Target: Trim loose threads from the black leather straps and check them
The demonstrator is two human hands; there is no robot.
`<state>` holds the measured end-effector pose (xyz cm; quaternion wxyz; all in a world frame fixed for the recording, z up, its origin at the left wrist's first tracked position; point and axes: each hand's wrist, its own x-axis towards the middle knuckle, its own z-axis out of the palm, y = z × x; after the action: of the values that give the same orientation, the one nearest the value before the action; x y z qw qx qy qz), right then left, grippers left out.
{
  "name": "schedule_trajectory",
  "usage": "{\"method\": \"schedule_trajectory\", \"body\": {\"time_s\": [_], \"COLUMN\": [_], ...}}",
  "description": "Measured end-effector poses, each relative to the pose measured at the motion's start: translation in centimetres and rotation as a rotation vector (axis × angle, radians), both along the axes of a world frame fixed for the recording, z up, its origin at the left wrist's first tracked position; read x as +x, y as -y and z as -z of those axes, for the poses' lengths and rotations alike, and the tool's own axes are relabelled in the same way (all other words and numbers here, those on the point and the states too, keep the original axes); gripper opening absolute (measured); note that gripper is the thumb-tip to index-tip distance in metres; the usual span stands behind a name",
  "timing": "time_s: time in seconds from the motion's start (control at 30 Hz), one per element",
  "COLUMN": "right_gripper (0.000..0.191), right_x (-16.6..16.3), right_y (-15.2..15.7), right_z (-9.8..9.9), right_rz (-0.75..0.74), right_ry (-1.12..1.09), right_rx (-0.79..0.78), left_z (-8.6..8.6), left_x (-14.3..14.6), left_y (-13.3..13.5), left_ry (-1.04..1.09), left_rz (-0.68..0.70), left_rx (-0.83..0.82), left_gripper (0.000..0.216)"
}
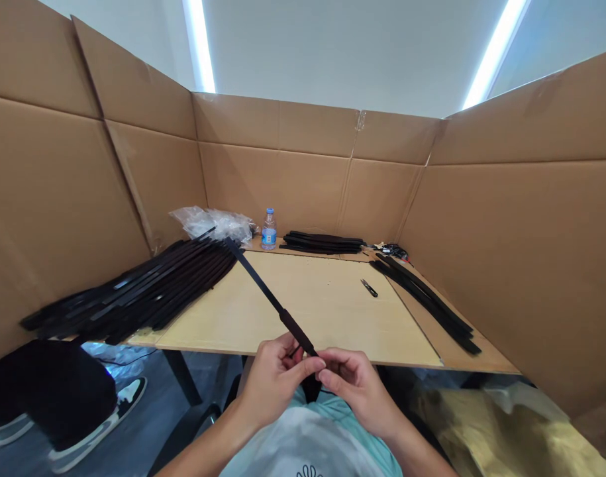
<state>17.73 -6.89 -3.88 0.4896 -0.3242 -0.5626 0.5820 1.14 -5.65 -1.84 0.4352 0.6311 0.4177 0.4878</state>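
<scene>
A long, narrow black strip (257, 277) slants up and away from my hands over the table, with a thicker, dark sleeve-like section (295, 329) near its lower end. My left hand (281, 374) is closed round that lower end, thumb pressed on it. Close beside it, my right hand (353, 383) pinches at the tip of the same strip, the fingertips of both hands nearly meeting. What exactly sits between the right fingertips is too small to make out. A dark piece hangs below the hands, partly hidden by them.
A big pile of black strips (148, 291) covers the table's left side; other strips lie at the back (322, 242) and right (426, 301). Thread snips (369, 287), a water bottle (269, 230) and clear plastic bags (216, 224) are on the table. Cardboard walls (303, 179) enclose it. A person's leg (69, 391) shows at left.
</scene>
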Motion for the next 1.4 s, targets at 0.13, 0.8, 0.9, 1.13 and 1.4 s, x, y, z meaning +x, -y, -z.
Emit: {"method": "schedule_trajectory", "body": {"time_s": [0.13, 0.8, 0.9, 1.13, 1.4], "right_gripper": [0.030, 0.047, 0.042, 0.045, 0.029], "right_x": [0.25, -0.15, 0.01, -0.13, -0.59], "right_y": [-0.31, -0.10, -0.08, -0.17, -0.22], "right_z": [-0.05, -0.54, -0.79, -0.17, -0.24], "right_rz": [-0.027, 0.003, -0.057, -0.017, -0.032], "right_ry": [0.027, 0.044, -0.029, -0.083, -0.049], "right_rx": [-0.004, -0.048, -0.024, -0.061, -0.031], "left_z": [-0.05, 0.28, 0.36, 0.09, 0.61], "left_x": [-0.08, 0.26, 0.19, 0.41, 0.58], "left_y": [0.13, 0.34, 0.34, 0.42, 0.65], "left_ry": [-0.015, 0.044, 0.078, 0.028, 0.100], "left_rz": [0.034, 0.078, 0.089, 0.063, 0.159], "left_rx": [-0.002, 0.065, 0.038, 0.011, 0.002], "left_gripper": [0.033, 0.041, 0.040, 0.032, 0.028]}}
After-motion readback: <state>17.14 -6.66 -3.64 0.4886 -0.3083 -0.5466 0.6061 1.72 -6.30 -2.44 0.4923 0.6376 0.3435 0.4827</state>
